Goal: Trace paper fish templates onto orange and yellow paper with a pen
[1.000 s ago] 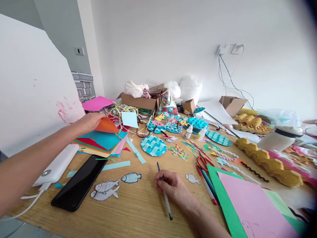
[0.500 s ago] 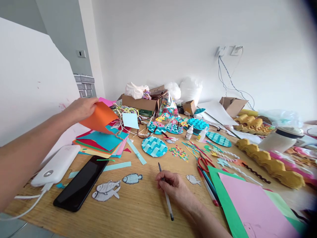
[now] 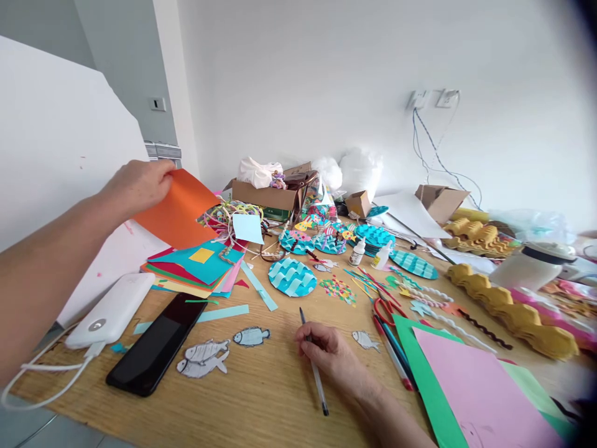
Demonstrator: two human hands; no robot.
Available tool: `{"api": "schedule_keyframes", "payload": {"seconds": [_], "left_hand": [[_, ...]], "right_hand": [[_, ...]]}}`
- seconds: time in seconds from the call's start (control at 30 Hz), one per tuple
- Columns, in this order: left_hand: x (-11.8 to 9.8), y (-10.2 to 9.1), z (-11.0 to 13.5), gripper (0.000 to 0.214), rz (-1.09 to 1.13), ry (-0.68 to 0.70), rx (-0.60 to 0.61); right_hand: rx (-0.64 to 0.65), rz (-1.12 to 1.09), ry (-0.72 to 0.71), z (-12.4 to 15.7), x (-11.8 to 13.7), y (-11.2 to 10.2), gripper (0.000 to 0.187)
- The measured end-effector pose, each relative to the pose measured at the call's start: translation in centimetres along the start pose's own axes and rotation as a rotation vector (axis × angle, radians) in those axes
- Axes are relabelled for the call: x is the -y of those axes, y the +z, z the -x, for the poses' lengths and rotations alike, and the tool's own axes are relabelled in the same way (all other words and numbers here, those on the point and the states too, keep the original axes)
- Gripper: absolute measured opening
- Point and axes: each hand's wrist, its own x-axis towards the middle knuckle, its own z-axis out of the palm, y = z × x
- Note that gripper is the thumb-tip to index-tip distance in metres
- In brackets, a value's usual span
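Observation:
At the left, my left hand (image 3: 144, 186) pinches the edge of an orange paper sheet (image 3: 180, 211), raised over a stack of coloured paper (image 3: 186, 264). A small yellow paper piece (image 3: 201, 256) lies on the stack's blue sheet. My right hand (image 3: 329, 354) rests on the table with its fingers closed round a pen (image 3: 318, 382), whose thin end points away from me. Paper fish cut-outs lie on both sides of it: a blue-grey fish (image 3: 252, 336) and overlapping grey fish (image 3: 204, 359) to the left, another grey fish (image 3: 365, 340) to the right.
A black phone (image 3: 156, 345) and a white power bank (image 3: 109, 311) with a cable lie at the left. Red scissors (image 3: 386, 309), glue bottles (image 3: 357, 253) and a wavy blue paper disc (image 3: 292, 277) lie beyond my right hand. Pink paper (image 3: 480, 379) covers the right front.
My left hand has lifted the orange sheet higher and slightly left, away from the stack, uncovering the yellow piece. My right hand with the pen stays in place.

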Motion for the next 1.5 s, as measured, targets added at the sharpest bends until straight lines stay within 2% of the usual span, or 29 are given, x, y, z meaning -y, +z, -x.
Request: {"api": "schedule_keyframes", "payload": {"seconds": [0.17,0.23,0.33,0.43,0.5,0.57,0.67,0.73,0.83,0.9,1.03,1.13,1.23,1.33,1.5], "left_hand": [[-1.8,-2.0,1.2,0.03,-0.012,0.008,-0.117],[-2.3,-2.2,1.8,0.026,0.069,0.025,-0.171],[-3.0,-1.8,2.7,0.025,0.475,0.136,-0.183],[-4.0,-1.0,3.9,0.028,0.961,0.25,-0.107],[-4.9,-0.6,4.9,0.024,1.199,0.248,-0.049],[-6.1,-0.4,6.2,0.019,1.379,0.212,0.013],[-8.0,-0.1,8.4,0.015,1.556,0.167,0.114],[-9.1,0.2,9.9,0.014,1.646,0.146,0.195],[-10.5,1.1,11.9,0.01,1.77,0.128,0.337],[-11.2,1.9,12.9,0.007,1.823,0.163,0.415],[-11.8,3.5,14.8,0.003,1.819,0.22,0.559],[-11.9,4.2,16.0,0.006,1.814,0.161,0.649],[-11.9,4.5,16.7,0.016,1.859,0.105,0.684],[-12.0,4.6,17.1,0.027,1.958,0.11,0.678],[-13.2,3.8,18.1,0.027,2.053,0.018,0.623]], "right_hand": [[-0.024,-0.054,-0.023,-0.1,0.2,-0.3,0.01],[-0.034,-0.122,-0.046,-0.1,0.6,-0.7,0.011],[-0.111,-0.261,-0.096,0.0,1.4,-1.7,0.021],[-0.31,-0.379,-0.133,0.1,2.4,-2.7,0.053],[-0.452,-0.447,-0.126,0.4,3.1,-3.3,0.065],[-0.53,-0.519,-0.101,1.0,3.8,-3.7,0.063],[-0.507,-0.602,-0.021,2.3,4.5,-3.6,0.04],[-0.484,-0.63,0.036,3.3,4.5,-3.2,0.034],[-0.493,-0.662,0.098,4.5,4.0,-2.8,0.037],[-0.515,-0.722,0.129,5.4,3.5,-2.8,0.037],[-0.422,-0.873,0.191,7.6,3.4,-2.9,0.042],[-0.5,-0.851,0.169,9.6,3.7,-2.4,0.041],[-0.6,-0.788,0.169,11.6,3.8,-1.4,0.039],[-0.594,-0.74,0.197,12.8,3.5,-0.1,0.037],[-0.607,-0.697,0.198,13.0,3.3,2.5,0.044]]}}
